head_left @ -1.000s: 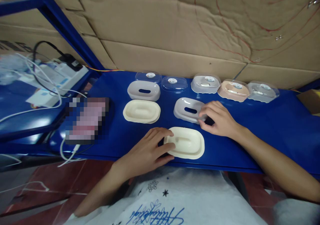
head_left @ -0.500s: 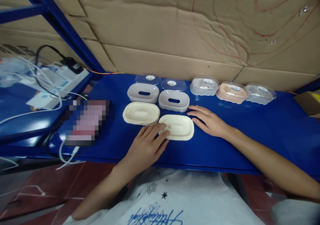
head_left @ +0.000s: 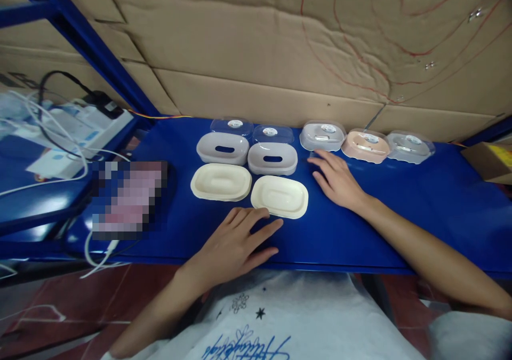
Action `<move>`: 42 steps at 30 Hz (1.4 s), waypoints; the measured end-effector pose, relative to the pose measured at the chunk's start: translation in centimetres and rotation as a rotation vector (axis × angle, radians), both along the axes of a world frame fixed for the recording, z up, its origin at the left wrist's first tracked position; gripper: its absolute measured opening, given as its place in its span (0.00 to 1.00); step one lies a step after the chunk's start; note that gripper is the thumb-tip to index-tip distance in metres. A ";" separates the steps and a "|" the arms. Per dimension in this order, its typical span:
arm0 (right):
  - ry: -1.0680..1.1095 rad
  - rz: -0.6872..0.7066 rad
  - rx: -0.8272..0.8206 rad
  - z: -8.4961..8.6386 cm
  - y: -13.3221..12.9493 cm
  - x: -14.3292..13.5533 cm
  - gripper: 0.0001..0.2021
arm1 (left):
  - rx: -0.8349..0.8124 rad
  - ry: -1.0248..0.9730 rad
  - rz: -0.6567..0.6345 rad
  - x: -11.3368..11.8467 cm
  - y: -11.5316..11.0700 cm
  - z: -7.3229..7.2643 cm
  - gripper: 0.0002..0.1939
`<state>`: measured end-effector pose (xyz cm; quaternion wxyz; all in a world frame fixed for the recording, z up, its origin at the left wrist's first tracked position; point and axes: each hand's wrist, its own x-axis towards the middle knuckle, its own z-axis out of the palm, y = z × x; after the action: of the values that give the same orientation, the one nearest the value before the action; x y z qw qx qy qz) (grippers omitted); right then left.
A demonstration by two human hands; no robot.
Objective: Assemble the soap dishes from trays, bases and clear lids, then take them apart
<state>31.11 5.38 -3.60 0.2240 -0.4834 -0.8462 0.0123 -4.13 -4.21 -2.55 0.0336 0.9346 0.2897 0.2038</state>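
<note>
My left hand (head_left: 236, 242) is open, its fingers spread at the near edge of the right cream oval tray (head_left: 280, 196); whether a fingertip touches it I cannot tell. A second cream oval tray (head_left: 221, 182) lies to its left. Behind them stand two grey-lilac oval boxes, the left box (head_left: 212, 149) and the right box (head_left: 262, 162), each with a slot in its floor. My right hand (head_left: 340, 184), open and holding nothing, hovers over or rests on the blue table right of these. Two clear lids (head_left: 233, 129) with round stickers lie at the back.
Three lidded boxes line the back right: a grey box (head_left: 322, 136), a peach box (head_left: 366, 145) and another grey box (head_left: 410, 146). A blurred-out phone (head_left: 132, 197) with a white cable lies left, near a power strip (head_left: 92, 133). Cardboard (head_left: 240, 45) walls the back.
My left hand has drawn back from the right cream tray, its fingers spreading wider. My right hand has moved away to the right and slightly back. The view has shifted a little.
</note>
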 end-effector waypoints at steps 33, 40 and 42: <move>0.098 -0.206 0.090 0.9 1.0 2.0 0.42 | -0.093 0.009 0.017 -0.1 0.4 -0.2 0.21; 0.208 0.064 0.383 3.1 -1.8 0.2 0.38 | -0.210 -0.201 -0.022 -0.5 0.0 0.1 0.41; 0.163 0.304 0.414 3.5 -3.9 -1.1 0.40 | -0.261 -0.334 -0.039 -0.8 -0.1 0.2 0.52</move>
<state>30.03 1.49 -0.11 0.3810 -0.2920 -0.8727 -0.0889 -4.90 -4.33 -2.39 0.2061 0.8809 0.2857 0.3160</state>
